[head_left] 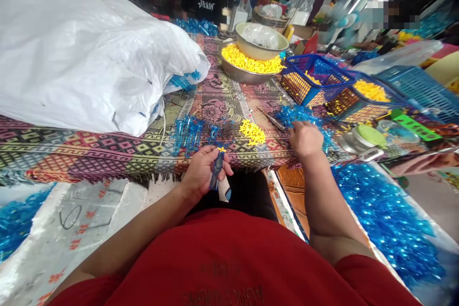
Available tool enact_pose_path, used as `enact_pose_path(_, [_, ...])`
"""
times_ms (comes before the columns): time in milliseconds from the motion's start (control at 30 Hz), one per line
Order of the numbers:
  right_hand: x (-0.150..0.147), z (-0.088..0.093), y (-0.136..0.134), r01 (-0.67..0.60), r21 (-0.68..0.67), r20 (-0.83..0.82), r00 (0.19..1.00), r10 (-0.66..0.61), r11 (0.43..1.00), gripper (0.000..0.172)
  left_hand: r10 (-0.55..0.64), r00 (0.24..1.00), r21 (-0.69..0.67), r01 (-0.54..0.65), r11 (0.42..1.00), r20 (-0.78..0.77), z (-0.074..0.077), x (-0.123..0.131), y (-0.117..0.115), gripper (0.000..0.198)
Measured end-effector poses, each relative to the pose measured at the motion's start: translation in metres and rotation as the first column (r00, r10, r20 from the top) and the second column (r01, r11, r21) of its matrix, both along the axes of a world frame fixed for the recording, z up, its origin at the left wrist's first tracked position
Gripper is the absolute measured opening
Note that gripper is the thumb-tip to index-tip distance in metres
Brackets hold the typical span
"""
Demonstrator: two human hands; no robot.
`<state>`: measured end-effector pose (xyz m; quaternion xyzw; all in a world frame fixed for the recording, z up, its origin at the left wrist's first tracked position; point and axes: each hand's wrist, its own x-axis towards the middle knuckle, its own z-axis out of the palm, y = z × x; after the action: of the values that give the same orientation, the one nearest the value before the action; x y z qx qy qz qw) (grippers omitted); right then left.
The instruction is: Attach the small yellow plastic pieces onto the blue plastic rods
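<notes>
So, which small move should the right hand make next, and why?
Probably lift one piece from the blue pile: the right hand is at it, while the left hand holds a blue part with a yellow part at its top.

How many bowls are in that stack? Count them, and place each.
2: the pale bowl on top, and the wider metal bowl holding yellow pieces beneath it. Another could be nested unseen.
</notes>
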<state>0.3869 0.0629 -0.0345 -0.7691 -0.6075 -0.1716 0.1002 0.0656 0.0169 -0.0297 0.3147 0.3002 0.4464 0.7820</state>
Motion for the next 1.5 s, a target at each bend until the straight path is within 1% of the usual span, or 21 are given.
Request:
enact_pose_path(67, [0.01, -0.003, 0.003, 0.041, -0.096, 0.082, 0.996, -0.033, 0.995, 0.032, -0.011, 1.0, 0.006, 0.011, 1.0, 0.001, 0.002, 0.0, -0.002, 0.017])
enact_pose_path(167, [0.017, -0.006, 0.008, 0.077, -0.164, 0.083, 0.995, -0.064, 0.984, 0.029, -0.037, 0.999, 0.012, 0.037, 0.999, -0.019, 0.005, -0.001, -0.005, 0.018])
enact_pose_path(233, [0.02, -0.006, 0.009, 0.088, -0.156, 0.055, 0.995, -0.08, 0.984, 0.029, -0.04, 0.999, 0.006, 0.04, 0.999, -0.038, 0.006, -0.003, -0.006, 0.019])
enact_pose_path(333, [0.018, -0.003, 0.006, 0.075, -0.064, 0.022, 0.997, -0.074, 0.995, 0.033, -0.028, 0.998, 0.002, 0.028, 1.0, -0.06, 0.004, -0.006, -0.006, 0.021])
enact_pose_path(367, [0.015, -0.002, 0.004, 0.045, -0.031, 0.009, 0.999, -0.044, 0.999, 0.034, -0.024, 0.998, 0.005, 0.024, 1.0, -0.066, 0.003, -0.007, -0.005, 0.02])
enact_pose_path(433, [0.004, -0.002, -0.002, -0.077, 0.008, -0.029, 0.997, 0.077, 0.997, 0.035, -0.031, 0.997, 0.014, 0.032, 0.999, -0.077, 0.002, -0.007, -0.005, 0.019])
enact_pose_path(500, [-0.01, -0.005, -0.006, -0.215, 0.011, -0.057, 0.975, 0.215, 0.977, 0.034, -0.058, 0.995, 0.019, 0.06, 0.998, -0.083, 0.003, -0.006, -0.006, 0.019])
enact_pose_path(533, [-0.016, -0.007, -0.008, -0.257, -0.003, -0.053, 0.965, 0.256, 0.966, 0.033, -0.073, 0.994, 0.018, 0.075, 0.997, -0.084, 0.004, -0.005, -0.007, 0.019])
enact_pose_path(667, [-0.032, -0.012, -0.012, -0.268, -0.102, 0.033, 0.962, 0.273, 0.958, 0.029, -0.079, 0.994, 0.003, 0.08, 0.997, -0.078, 0.007, -0.003, -0.011, 0.018])
enact_pose_path(733, [-0.042, -0.007, -0.018, -0.315, -0.046, -0.005, 0.949, 0.315, 0.948, 0.026, -0.074, 0.995, 0.014, 0.076, 0.997, -0.073, 0.006, -0.003, -0.013, 0.018])
enact_pose_path(767, [-0.05, -0.003, -0.022, -0.367, 0.031, -0.059, 0.928, 0.369, 0.93, 0.025, -0.074, 0.995, 0.025, 0.076, 0.997, -0.07, 0.004, -0.003, -0.014, 0.018])
enact_pose_path(800, [-0.061, 0.001, -0.028, -0.431, 0.133, -0.126, 0.886, 0.447, 0.892, 0.024, -0.074, 0.995, 0.036, 0.077, 0.996, -0.067, 0.003, -0.003, -0.014, 0.018])
enact_pose_path(833, [-0.074, 0.005, -0.034, -0.5, 0.254, -0.205, 0.809, 0.551, 0.828, 0.023, -0.075, 0.995, 0.048, 0.078, 0.996, -0.063, 0.001, -0.002, -0.014, 0.019])
enact_pose_path(867, [-0.088, 0.009, -0.04, -0.574, 0.346, -0.265, 0.699, 0.664, 0.742, 0.02, -0.07, 0.996, 0.06, 0.073, 0.995, -0.058, -0.001, -0.002, -0.015, 0.019])
enact_pose_path(900, [-0.103, 0.011, -0.047, -0.639, 0.387, -0.305, 0.591, 0.747, 0.664, 0.019, -0.066, 0.996, 0.071, 0.069, 0.995, -0.053, -0.003, -0.001, -0.015, 0.019])
enact_pose_path(933, [-0.118, 0.013, -0.052, -0.679, 0.416, -0.326, 0.51, 0.796, 0.605, 0.018, -0.064, 0.997, 0.081, 0.068, 0.994, -0.049, -0.004, 0.0, -0.015, 0.019])
enact_pose_path(967, [-0.131, 0.014, -0.056, -0.701, 0.435, -0.351, 0.445, 0.824, 0.564, 0.02, -0.062, 0.997, 0.089, 0.066, 0.994, -0.045, -0.004, 0.001, -0.016, 0.019])
enact_pose_path(1000, [-0.142, 0.014, -0.059, -0.716, 0.445, -0.367, 0.401, 0.839, 0.537, 0.021, -0.059, 0.997, 0.093, 0.063, 0.994, -0.042, -0.004, 0.002, -0.016, 0.019])
enact_pose_path(1100, [-0.158, 0.01, -0.06, -0.722, 0.462, -0.393, 0.354, 0.848, 0.516, 0.021, -0.048, 0.998, 0.087, 0.052, 0.995, -0.045, -0.002, 0.003, -0.018, 0.019])
enact_pose_path(1233, [-0.156, 0.008, -0.055, -0.744, 0.455, -0.417, 0.308, 0.855, 0.49, 0.018, -0.042, 0.998, 0.082, 0.046, 0.996, -0.049, -0.003, 0.001, -0.019, 0.019])
enact_pose_path(1500, [-0.152, 0.009, -0.054, -0.772, 0.407, -0.392, 0.335, 0.857, 0.488, 0.017, -0.086, 0.991, 0.046, 0.091, 0.995, -0.107, -0.007, 0.0, -0.019, 0.016])
